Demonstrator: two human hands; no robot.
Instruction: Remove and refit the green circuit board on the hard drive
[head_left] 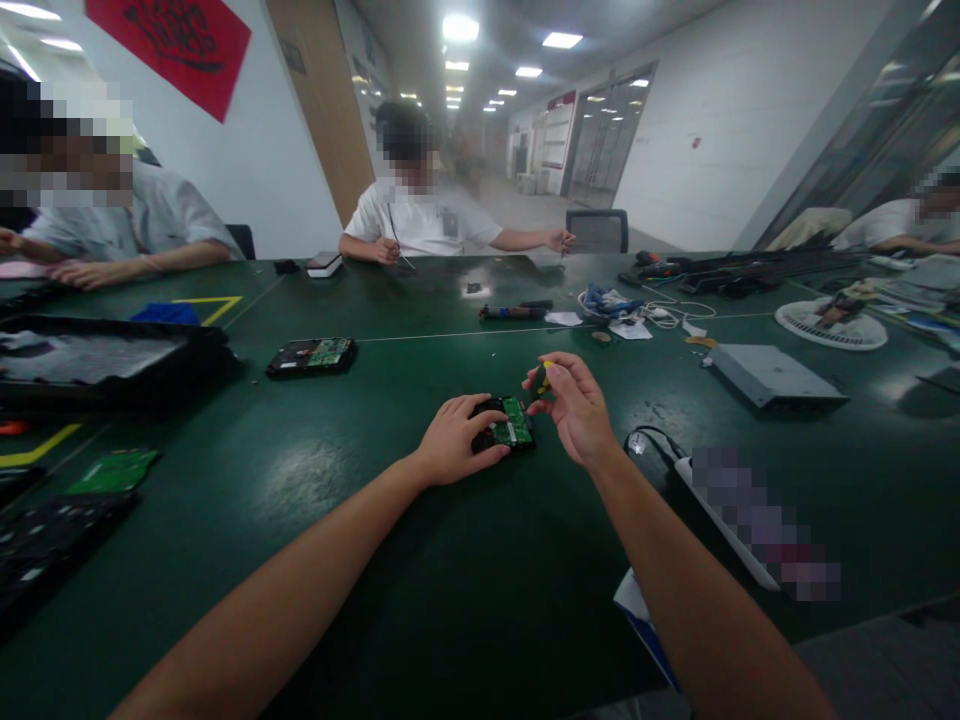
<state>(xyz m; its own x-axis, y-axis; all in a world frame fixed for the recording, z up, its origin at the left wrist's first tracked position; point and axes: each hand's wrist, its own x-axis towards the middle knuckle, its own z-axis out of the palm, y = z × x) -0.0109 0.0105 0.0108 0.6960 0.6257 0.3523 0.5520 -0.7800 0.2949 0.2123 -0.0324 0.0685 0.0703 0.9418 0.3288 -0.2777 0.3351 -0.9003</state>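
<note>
A small black hard drive with a green circuit board (511, 424) lies on the dark green table (360, 500) in front of me. My left hand (456, 438) rests on its left side, fingers curled over the edge and holding it down. My right hand (568, 408) hovers just right of the drive, fingers closed around a screwdriver with a yellow and black handle (543, 376), tip pointing down toward the board.
A second drive (312, 356) lies further left, a black tray (105, 362) at far left, a green board (114, 470) near it. A grey box (772, 375), white fan grille (829, 324), cables and tools sit to the right. Three other people sit around the table.
</note>
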